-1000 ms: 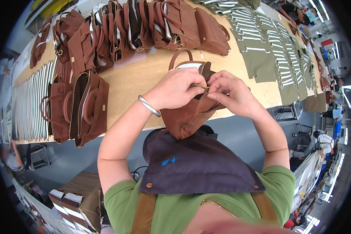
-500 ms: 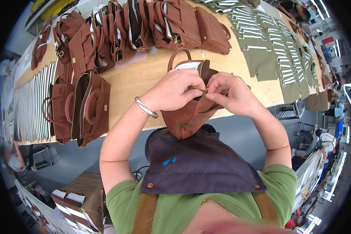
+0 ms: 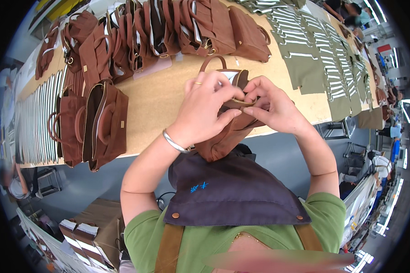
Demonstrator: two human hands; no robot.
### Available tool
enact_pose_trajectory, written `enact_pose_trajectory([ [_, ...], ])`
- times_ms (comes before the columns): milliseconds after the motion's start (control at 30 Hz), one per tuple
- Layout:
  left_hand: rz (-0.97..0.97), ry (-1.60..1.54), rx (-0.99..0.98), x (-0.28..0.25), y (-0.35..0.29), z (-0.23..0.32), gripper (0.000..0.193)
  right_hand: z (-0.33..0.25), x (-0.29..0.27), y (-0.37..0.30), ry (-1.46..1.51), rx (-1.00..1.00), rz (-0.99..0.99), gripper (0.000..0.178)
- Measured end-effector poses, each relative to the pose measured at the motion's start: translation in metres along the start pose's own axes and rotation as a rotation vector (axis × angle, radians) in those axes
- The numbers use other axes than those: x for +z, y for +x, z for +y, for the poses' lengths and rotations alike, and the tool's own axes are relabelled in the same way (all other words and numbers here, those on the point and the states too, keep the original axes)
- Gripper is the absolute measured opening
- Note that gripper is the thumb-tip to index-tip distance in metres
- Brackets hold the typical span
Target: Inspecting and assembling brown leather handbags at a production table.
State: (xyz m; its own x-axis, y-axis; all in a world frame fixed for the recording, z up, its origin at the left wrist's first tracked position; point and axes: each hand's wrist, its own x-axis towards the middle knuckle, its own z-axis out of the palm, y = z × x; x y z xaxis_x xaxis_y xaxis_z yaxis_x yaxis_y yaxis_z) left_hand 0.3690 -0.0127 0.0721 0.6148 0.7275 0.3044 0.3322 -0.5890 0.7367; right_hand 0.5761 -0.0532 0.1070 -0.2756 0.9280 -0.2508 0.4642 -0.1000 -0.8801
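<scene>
A brown leather handbag [image 3: 221,141] rests tilted at the table's near edge, against my dark apron. Its mouth faces up, with a looped handle [image 3: 212,62] on the far side. A brass-toothed zipper [image 3: 237,101] runs along the opening between my hands. My left hand [image 3: 205,104] is at the zipper's left side, thumb and curled fingers apart around its edge; the fingertips are slightly blurred. At the zipper's right end, my right hand [image 3: 278,108] pinches the edge between thumb and fingers. Both hands hide part of the bag's opening.
Two finished-looking brown bags [image 3: 111,129] stand at the table's left. Beside them is a row of white-edged strips [image 3: 38,120]. Many more brown bags [image 3: 209,29] line the far side. Olive pieces with white strips [image 3: 305,68] cover the right side of the table [image 3: 155,100].
My left hand has loosened its pinch on the zipper and turned, its fingers lifting and spreading from the thumb. My right hand stays at the zipper's end.
</scene>
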Motion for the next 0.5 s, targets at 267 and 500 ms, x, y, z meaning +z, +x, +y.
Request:
enact_pose_trajectory([
  [267, 0.177, -0.032, -0.106, 0.038, -0.033, -0.002, 0.015, 0.005, -0.006, -0.006, 0.219, 0.068, 0.026, 0.039],
  [500, 0.254, -0.249, -0.204, 0.053, -0.031, 0.000, 0.010, 0.001, -0.006, -0.006, 0.239, 0.077, -0.010, 0.037],
])
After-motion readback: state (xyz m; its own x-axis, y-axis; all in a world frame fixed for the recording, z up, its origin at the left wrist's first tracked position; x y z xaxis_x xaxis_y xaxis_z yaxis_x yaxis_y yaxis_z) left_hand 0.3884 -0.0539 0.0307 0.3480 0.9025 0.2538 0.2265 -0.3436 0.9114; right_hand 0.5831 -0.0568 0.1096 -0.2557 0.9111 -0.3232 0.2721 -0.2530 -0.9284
